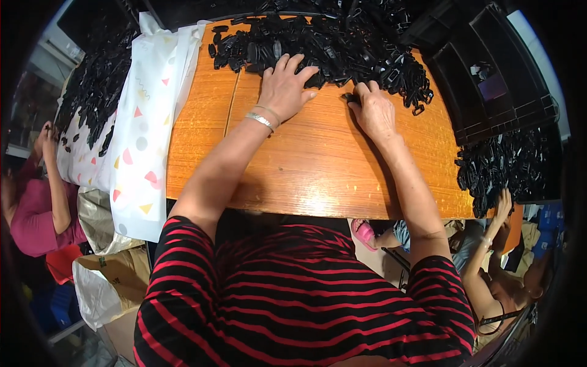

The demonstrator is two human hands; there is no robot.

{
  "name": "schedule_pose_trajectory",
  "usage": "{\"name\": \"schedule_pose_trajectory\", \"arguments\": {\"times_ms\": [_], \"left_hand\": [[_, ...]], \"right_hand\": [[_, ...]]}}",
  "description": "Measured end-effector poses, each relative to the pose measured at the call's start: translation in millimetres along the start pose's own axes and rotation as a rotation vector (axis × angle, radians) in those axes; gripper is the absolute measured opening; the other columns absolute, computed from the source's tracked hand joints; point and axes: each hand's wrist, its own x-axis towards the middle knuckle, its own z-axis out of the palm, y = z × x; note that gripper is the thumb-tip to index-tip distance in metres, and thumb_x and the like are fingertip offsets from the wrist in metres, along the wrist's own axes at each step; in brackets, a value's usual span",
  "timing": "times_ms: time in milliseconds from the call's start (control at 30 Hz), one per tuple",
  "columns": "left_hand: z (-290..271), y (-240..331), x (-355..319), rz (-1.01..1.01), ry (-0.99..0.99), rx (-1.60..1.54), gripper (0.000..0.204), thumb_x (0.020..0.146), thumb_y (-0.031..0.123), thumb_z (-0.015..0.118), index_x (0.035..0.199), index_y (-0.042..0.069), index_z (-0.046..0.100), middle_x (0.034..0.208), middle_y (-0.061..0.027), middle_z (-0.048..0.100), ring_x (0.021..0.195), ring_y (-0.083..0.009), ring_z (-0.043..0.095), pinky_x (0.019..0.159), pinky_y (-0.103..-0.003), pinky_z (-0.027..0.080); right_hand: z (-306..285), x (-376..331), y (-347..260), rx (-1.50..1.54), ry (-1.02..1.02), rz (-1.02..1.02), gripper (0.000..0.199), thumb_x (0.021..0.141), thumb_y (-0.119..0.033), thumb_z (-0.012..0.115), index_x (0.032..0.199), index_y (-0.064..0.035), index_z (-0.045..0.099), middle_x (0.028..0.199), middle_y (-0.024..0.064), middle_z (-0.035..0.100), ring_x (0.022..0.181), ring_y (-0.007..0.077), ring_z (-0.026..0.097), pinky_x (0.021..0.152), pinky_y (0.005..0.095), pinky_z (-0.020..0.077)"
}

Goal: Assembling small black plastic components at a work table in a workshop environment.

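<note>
A big heap of small black plastic parts (342, 43) covers the far side of an orange wooden table (306, 165). My left hand (284, 88), with a silver bracelet at the wrist, lies flat with fingers spread on the near edge of the heap. To its right my right hand (373, 110) pinches one small black part (350, 98) against the tabletop, just in front of the heap.
Black plastic trays (489, 79) stand at the right, with more black parts (501, 165) in front of them. A white patterned sheet (147, 116) with black parts lies to the left. One person sits at the left, another at the lower right. Bags and boxes (107, 281) stand on the floor.
</note>
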Motion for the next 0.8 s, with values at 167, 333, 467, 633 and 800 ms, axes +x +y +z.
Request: {"name": "schedule_pose_trajectory", "arguments": {"times_ms": [167,333,467,633,800], "left_hand": [[4,-8,-17,0.101,-0.009,0.046,0.033,0.082,0.025,0.07,0.114,0.017,0.063,0.134,-0.0074,0.05,0.132,-0.0333,0.039,0.101,-0.047,0.037],[-25,-14,-47,0.199,-0.079,-0.071,0.026,0.084,0.021,0.068,0.108,0.012,0.066,0.131,-0.0047,0.054,0.131,-0.03,0.041,0.103,-0.044,0.036],[-38,-15,-67,0.189,-0.006,-0.053,0.026,0.082,0.019,0.069,0.107,0.011,0.067,0.126,-0.0054,0.057,0.131,-0.0308,0.041,0.104,-0.045,0.036],[-54,-5,-74,0.172,0.029,-0.128,0.028,0.08,0.017,0.07,0.107,0.009,0.067,0.117,-0.0048,0.062,0.126,-0.0309,0.046,0.104,-0.045,0.036],[-65,1,-81,0.027,-0.043,-0.376,0.027,0.082,0.014,0.07,0.108,0.006,0.067,0.102,-0.006,0.067,0.106,-0.0267,0.061,0.093,-0.037,0.047]], "right_hand": [[-2,-9,-12,0.145,0.01,-0.044,0.018,0.08,-0.011,0.073,0.088,-0.0001,0.061,0.101,0.0162,0.06,0.08,0.0383,0.064,0.069,0.0448,0.052],[3,-16,-10,0.307,0.127,-0.108,0.018,0.078,-0.008,0.076,0.084,0.0009,0.061,0.092,0.0123,0.061,0.072,0.027,0.062,0.065,0.0363,0.0516],[-1,-26,-35,0.675,-0.001,0.115,0.018,0.08,-0.006,0.076,0.088,0.0002,0.06,0.081,0.0033,0.057,0.069,0.0108,0.057,0.061,0.0272,0.0486],[11,-34,-68,1.33,0.043,0.052,0.039,0.082,0.002,0.072,0.119,-0.001,0.06,0.084,-0.0014,0.057,0.071,0.0028,0.055,0.06,0.0164,0.0463],[0,-36,-104,1.402,0.139,0.059,0.031,0.082,0.001,0.073,0.111,0.0024,0.064,0.096,0.0042,0.064,0.079,0.0069,0.061,0.068,0.0198,0.0506]]}}
